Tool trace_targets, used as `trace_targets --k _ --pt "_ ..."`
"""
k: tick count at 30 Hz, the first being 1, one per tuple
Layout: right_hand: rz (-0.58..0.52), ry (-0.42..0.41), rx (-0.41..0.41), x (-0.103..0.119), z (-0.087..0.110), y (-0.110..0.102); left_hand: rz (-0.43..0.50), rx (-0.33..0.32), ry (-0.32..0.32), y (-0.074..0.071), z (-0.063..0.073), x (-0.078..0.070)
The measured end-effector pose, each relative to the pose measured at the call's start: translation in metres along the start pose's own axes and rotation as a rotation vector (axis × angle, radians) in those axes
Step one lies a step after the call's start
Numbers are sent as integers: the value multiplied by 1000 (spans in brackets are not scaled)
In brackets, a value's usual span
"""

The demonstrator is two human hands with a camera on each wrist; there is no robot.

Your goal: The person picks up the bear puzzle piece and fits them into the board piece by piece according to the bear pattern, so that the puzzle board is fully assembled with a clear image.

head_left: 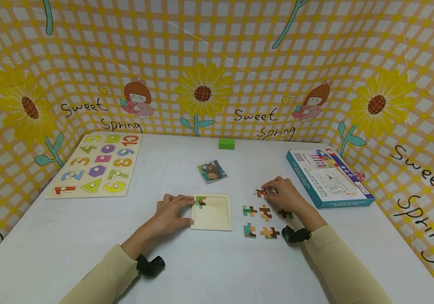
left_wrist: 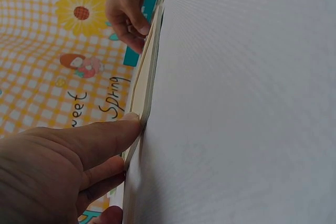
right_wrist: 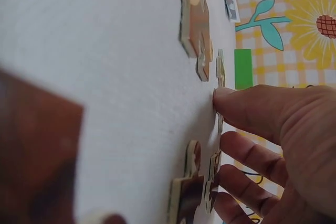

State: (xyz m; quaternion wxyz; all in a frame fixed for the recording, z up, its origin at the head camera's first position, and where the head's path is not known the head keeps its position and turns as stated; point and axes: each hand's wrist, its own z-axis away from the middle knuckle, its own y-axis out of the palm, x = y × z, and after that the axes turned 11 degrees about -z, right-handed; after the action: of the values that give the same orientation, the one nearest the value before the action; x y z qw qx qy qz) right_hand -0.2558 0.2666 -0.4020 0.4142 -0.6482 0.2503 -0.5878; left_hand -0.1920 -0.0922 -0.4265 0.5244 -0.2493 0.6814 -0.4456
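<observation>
Left hand (head_left: 170, 215), fingers apart, is seemingly steadying a square pale-wood tray (head_left: 214, 219) from nine o'clock; right hand (head_left: 287, 195) is touching a brown jigsaw piece (head_left: 259, 193), pinch unclear.

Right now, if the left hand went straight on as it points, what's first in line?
The wooden puzzle tray; the left hand already touches its left edge. Whether the fingers would push the tray or ride over it is hard to tell.
</observation>
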Motion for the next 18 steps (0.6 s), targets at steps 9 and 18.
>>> trace_targets --k 9,18 --pt "4 -1 -5 -1 1 1 -3 1 2 0 0 0" --pt "35 -29 -20 -5 0 2 -8 0 0 0 0 -1"
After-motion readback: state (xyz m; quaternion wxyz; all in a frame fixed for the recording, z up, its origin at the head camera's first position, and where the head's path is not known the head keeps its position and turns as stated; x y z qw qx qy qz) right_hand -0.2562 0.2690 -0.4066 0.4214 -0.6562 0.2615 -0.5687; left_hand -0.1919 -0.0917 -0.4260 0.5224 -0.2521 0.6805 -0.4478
